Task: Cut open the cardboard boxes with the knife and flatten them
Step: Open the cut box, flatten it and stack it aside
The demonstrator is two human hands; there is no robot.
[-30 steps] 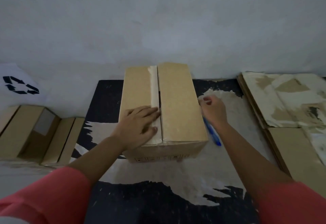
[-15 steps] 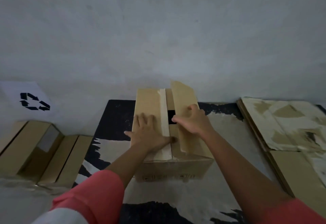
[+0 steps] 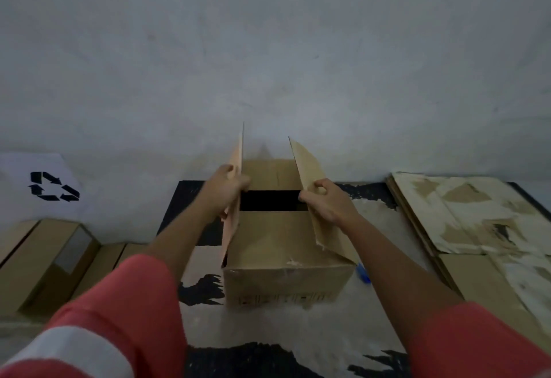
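The brown cardboard box [image 3: 283, 276] stands on the bench [image 3: 268, 330]. The left hand [image 3: 225, 196] and right hand [image 3: 323, 201] each grip a top flap, holding them apart to open it. A small blue tool [image 3: 363, 274], probably the knife, lies beside it.

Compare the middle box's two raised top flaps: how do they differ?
The left flap stands almost upright, seen edge-on; the right flap leans outward, showing its brown inner face. The left flap looks pale pinkish; the right flap is brown with a ragged near edge. Both rise from one box, gripped by the left hand and right hand.
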